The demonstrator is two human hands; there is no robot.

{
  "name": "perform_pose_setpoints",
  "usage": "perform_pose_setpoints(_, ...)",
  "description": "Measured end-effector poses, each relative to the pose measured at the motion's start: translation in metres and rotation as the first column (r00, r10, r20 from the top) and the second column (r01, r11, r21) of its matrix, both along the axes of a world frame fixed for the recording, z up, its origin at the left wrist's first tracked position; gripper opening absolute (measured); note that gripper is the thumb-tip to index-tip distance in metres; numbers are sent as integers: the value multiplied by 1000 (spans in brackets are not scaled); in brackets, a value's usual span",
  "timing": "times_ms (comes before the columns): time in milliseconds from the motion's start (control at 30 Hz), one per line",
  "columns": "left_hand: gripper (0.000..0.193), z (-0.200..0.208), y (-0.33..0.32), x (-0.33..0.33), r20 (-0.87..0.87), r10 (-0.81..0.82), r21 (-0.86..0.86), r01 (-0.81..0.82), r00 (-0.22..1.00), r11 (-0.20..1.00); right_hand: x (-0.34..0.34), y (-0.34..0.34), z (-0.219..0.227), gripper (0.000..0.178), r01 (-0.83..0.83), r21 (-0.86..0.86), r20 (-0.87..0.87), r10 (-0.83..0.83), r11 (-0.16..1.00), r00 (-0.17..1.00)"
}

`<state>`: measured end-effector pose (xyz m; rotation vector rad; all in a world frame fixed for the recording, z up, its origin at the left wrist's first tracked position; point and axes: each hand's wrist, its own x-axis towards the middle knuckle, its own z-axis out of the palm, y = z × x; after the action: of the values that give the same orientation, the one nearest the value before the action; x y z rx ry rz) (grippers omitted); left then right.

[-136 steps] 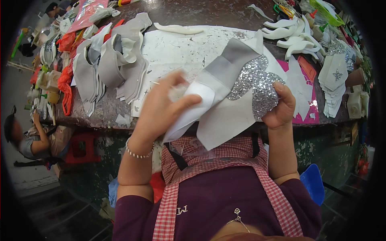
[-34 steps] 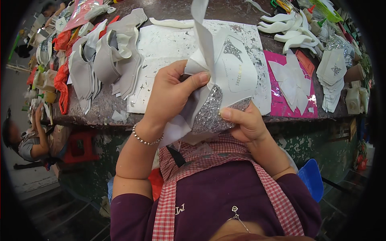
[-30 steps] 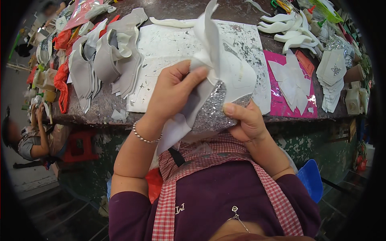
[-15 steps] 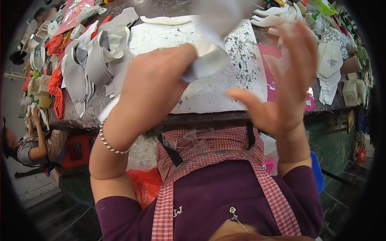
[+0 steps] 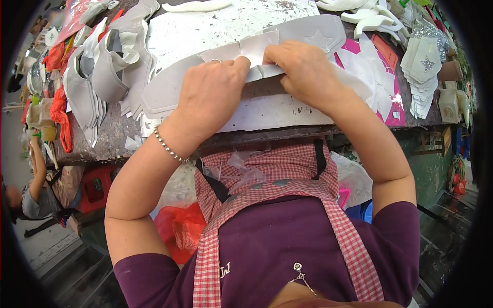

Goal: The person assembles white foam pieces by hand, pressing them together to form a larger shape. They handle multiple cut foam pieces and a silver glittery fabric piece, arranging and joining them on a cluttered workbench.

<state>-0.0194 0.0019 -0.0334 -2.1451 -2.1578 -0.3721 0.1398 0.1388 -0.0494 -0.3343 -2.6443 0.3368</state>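
A light grey shoe upper (image 5: 326,33) with a raised star lies spread over the white board (image 5: 277,110) in front of me. My left hand (image 5: 213,92) pinches its near edge, just left of the middle. On the other side of the middle, my right hand (image 5: 303,69) grips the same edge with curled fingers. Between the hands a narrow strip of the edge, with a pale lining, stands folded up. The fingertips are partly hidden behind the material.
Several grey uppers (image 5: 110,77) are piled on the left. Curved white foam strips (image 5: 372,20) lie at the far right, with white cut pieces (image 5: 367,72) on a pink sheet (image 5: 398,110) below them. Star-marked pieces (image 5: 421,61) form a stack farther right. Another person (image 5: 36,192) is at the left.
The upper, bent and blurred in my left hand before, is now spread across the board. My right hand, raised and open earlier, has come down left and closed on its edge.
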Motion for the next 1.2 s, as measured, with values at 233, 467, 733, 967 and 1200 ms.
perform_pose_setpoints(233, 17, -4, 16, -14, 67, 85, -43, -82, 994, 996, -25, 21, 10, 18, -45, 13, 137, 43, 999, 990)
perform_pose_setpoints(467, 24, 0, 25, -18, 78, 95, -172, -80, 992, 982, -37, 21, 16, 18, -32, 32, 299, 21, 999, 954)
perform_pose_setpoints(733, 26, 10, 41, -26, 155, 124, -371, -59, 980, 927, -29, 3, 18, 11, -101, 211, 10, 101, 972, 995)
perform_pose_setpoints(967, 31, 14, 51, -32, 161, 115, -438, -33, 980, 898, 7, -22, -7, 37, -299, 354, -5, 322, 886, 947)
perform_pose_setpoints(1200, 32, -4, 40, -50, 308, 14, -308, 86, 951, 947, 7, -41, -20, 43, -88, 274, 20, 86, 958, 996)
